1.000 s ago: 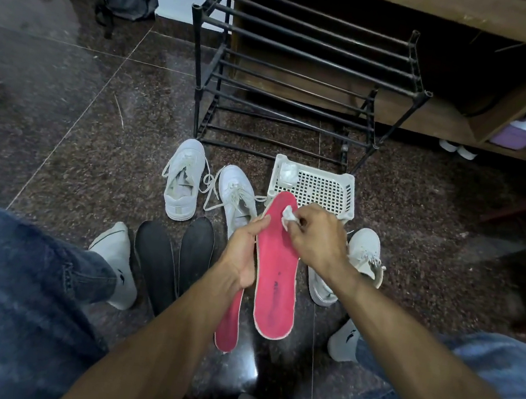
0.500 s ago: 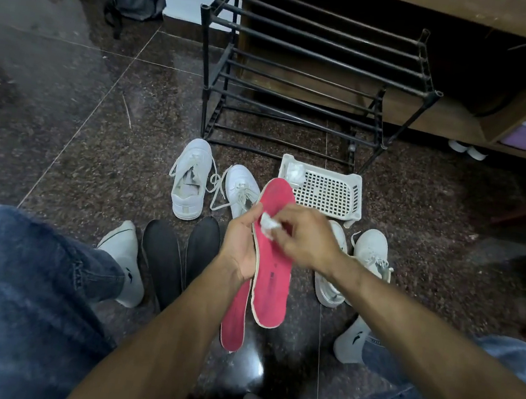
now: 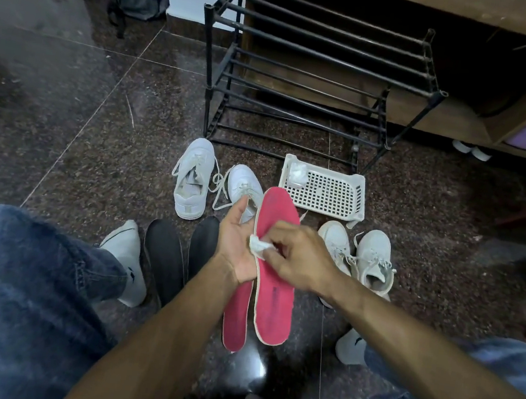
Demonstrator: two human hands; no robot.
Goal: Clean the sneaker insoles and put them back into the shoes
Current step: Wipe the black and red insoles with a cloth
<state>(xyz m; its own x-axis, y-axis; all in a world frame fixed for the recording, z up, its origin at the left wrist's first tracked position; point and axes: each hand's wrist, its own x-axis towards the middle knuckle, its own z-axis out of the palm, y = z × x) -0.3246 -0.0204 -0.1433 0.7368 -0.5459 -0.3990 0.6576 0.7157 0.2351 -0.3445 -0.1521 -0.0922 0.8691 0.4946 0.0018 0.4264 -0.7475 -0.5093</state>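
Fingers [image 3: 276,249] of my right hand [image 3: 297,260] pinch a white wipe [image 3: 258,247] on the pink insole [image 3: 274,267] that my left hand [image 3: 236,249] holds up near me, and rubbing too hard could knock it down.

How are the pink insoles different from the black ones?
The pink insoles are up in the left hand, while the black insoles lie on the floor. One pink insole is being rubbed with a white wipe pinched in the right hand; the black ones are untouched. Both pairs are out of their shoes.
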